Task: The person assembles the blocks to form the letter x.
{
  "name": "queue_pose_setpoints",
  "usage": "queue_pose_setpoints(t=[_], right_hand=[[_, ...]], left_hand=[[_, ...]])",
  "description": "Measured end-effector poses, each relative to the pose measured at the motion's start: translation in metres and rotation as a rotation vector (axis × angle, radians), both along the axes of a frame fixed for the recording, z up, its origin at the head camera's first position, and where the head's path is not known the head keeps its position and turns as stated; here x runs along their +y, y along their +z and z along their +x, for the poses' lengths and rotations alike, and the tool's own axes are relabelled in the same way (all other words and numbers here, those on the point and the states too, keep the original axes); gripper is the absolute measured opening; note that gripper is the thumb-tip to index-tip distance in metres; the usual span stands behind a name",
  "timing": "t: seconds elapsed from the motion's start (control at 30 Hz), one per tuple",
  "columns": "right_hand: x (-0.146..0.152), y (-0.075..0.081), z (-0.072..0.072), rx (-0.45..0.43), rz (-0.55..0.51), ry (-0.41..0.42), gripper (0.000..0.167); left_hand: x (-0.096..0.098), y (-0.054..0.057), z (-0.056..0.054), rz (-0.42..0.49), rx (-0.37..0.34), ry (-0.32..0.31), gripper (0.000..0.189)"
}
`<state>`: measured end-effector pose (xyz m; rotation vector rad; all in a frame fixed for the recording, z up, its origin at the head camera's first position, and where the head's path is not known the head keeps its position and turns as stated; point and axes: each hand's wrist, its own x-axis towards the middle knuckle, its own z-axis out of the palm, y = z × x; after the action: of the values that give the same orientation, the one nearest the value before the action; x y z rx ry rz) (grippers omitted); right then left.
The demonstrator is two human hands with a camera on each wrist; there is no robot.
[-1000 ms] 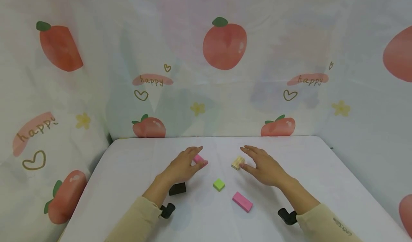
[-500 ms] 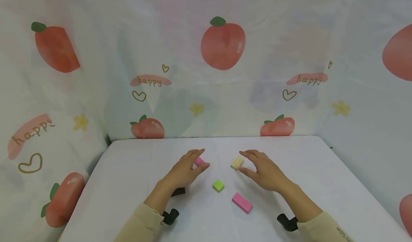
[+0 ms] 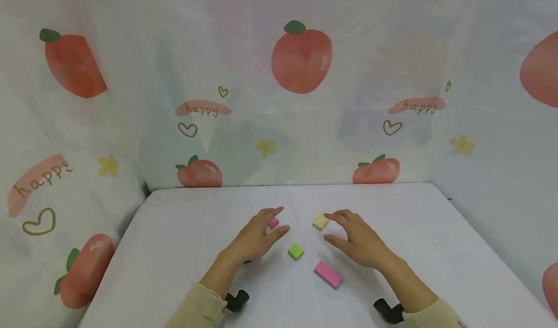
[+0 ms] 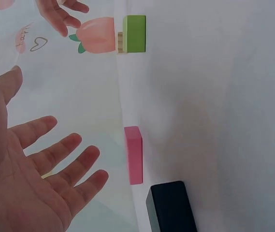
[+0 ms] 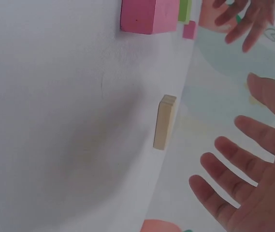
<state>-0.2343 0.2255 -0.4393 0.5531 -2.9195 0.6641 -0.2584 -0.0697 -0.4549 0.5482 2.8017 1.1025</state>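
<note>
Left hand (image 3: pixel 257 236) and right hand (image 3: pixel 362 243) hang empty, fingers spread, while pink, seemingly wooden oblong block (image 3: pixel 273 223) and pale bare-wood oblong block (image 3: pixel 320 221) lie beyond-left and beyond-right of lime-green squarish block (image 3: pixel 296 252), probably light, stiff, best pinched across long sides.

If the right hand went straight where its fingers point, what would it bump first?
Maybe the pale wooden block: in the head view, the right hand points toward it. But depth is unclear; the hand might pass above.

"happy" on pink strokes (image 3: pixel 203 108), patterned backdrop (image 3: pixel 370 61)
</note>
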Motion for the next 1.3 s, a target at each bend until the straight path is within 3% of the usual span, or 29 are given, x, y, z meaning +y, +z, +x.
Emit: queue_pose_setpoints(t=[0.97,1.3], right_hand=[[-0.004,-0.014,0.012,-0.104,-0.047,-0.024,0.051],[-0.007,-0.018,0.013,-0.136,-0.042,-0.026,0.052]], left_hand=[[0.022,-0.014,0.01,0.049,-0.115,0.04,0.058],[0.022,-0.021,0.012,0.056,-0.105,0.027,0.058]])
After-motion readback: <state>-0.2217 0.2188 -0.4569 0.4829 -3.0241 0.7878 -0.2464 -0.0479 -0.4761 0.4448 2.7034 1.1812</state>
